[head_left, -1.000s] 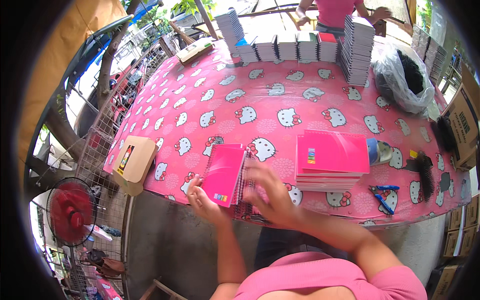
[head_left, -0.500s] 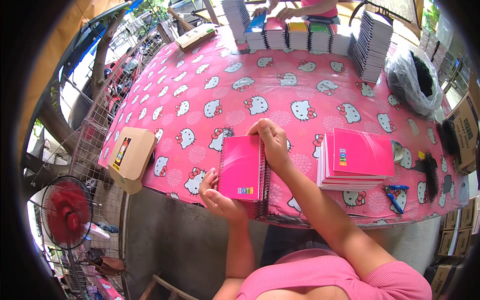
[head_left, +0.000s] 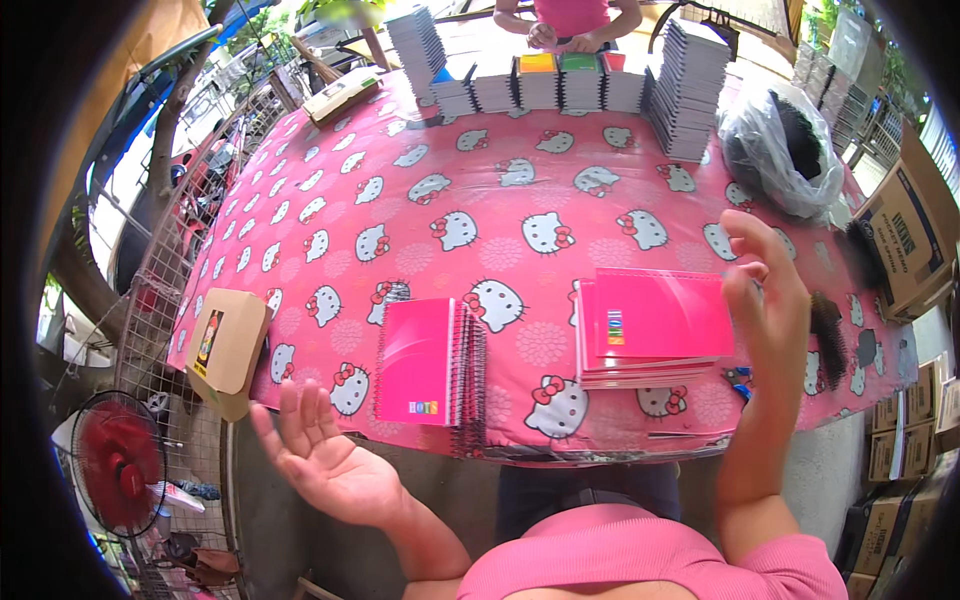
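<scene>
Notebooks w/ spiral binding, pink stack (head_left: 432, 362), lie at table's near edge, long axis running away from the person; left hand (head_left: 322, 460) open, empty, just below-left of it; right hand (head_left: 768, 290) open too, nearer the loose pink covers (head_left: 655, 325).

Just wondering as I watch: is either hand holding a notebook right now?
No: the left hand is open, palm up, off the table edge, and the right hand is raised with spread fingers beside the pink stack, both empty.

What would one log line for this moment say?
left hand: open, empty, off table edge | right hand: open, raised beside pink cover stack | spiral notebooks: stacked on table
</scene>
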`<state>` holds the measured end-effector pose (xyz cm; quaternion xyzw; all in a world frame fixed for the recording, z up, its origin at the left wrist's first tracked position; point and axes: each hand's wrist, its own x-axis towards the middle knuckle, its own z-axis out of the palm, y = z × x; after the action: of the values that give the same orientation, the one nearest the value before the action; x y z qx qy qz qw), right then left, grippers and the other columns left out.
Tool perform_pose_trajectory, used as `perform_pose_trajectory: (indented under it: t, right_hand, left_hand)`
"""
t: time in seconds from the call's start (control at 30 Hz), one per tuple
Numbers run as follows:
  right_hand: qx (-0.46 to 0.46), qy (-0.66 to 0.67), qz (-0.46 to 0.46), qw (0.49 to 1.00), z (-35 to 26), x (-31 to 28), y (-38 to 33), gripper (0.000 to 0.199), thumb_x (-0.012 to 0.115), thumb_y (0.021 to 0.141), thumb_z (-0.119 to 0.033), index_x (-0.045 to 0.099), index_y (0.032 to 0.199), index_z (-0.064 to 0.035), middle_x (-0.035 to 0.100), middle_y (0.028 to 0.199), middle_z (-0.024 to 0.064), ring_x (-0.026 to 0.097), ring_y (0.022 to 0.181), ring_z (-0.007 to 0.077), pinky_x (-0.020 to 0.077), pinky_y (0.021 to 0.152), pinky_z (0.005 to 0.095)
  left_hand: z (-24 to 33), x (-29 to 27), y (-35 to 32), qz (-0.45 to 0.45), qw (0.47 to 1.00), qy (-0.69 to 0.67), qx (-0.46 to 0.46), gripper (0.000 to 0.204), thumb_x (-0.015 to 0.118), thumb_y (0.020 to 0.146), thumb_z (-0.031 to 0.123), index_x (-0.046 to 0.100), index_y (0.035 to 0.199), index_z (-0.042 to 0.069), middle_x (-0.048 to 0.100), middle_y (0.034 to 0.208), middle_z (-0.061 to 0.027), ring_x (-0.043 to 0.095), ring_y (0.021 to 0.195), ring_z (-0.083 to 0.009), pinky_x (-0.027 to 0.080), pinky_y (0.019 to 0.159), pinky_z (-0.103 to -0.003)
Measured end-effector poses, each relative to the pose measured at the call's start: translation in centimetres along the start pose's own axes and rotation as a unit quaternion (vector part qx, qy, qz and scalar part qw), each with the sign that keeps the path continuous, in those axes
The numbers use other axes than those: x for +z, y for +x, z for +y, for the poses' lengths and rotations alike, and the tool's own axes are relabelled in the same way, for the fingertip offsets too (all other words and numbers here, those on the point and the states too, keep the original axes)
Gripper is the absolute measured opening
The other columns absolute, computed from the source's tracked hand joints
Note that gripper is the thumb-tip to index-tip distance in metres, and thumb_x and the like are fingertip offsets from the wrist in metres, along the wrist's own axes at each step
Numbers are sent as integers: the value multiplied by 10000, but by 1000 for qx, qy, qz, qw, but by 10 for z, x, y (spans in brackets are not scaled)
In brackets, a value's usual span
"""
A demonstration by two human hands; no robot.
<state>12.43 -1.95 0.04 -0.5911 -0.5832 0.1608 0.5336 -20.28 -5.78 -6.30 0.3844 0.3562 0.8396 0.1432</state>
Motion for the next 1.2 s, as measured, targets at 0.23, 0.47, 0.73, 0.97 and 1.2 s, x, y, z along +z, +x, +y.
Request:
perform_pose_trajectory:
  t: [0.23,0.47,0.73,0.97,1.2]
  right_hand:
    - [29,43,-90,995,86,-56,7,392,802,760,-209,604,1031,-5,645,987,63,584,858,133,476,720,309]
    - [-54,108,-109,987,52,0,-10,346,745,794,-53,448,969,-34,592,906,60,585,829,158,469,723,277]
    - [-176,-24,-55,983,87,-45,0,535,802,706,-169,493,1118,-25,563,1110,166,558,1072,323,433,929,394]
    - [39,-487,70,870,294,-203,-31,249,748,717,-126,635,931,-65,586,973,145,573,958,341,468,826,440]
    - [-22,-344,99,934,241,-187,-7,198,579,765,65,621,946,-5,586,931,171,580,938,348,467,818,437]
  left_hand:
    - [16,99,-40,-217,966,-78,-118,673,561,890,54,228,1474,54,370,1435,-242,494,1230,-341,429,1011,-394]
    - [0,161,-71,-475,842,254,39,601,671,866,114,433,1417,117,179,1548,-187,259,1407,-353,309,1080,-463]
    - [8,213,-69,-455,836,280,122,158,755,761,184,731,869,72,687,780,-2,571,766,-168,378,796,-336]
    - [13,208,-65,-465,837,280,66,138,761,763,207,746,860,109,694,809,10,578,797,-141,345,852,-333]
    - [14,212,-68,-473,835,267,92,157,757,762,129,749,911,78,699,825,-35,574,816,-178,445,771,-320]
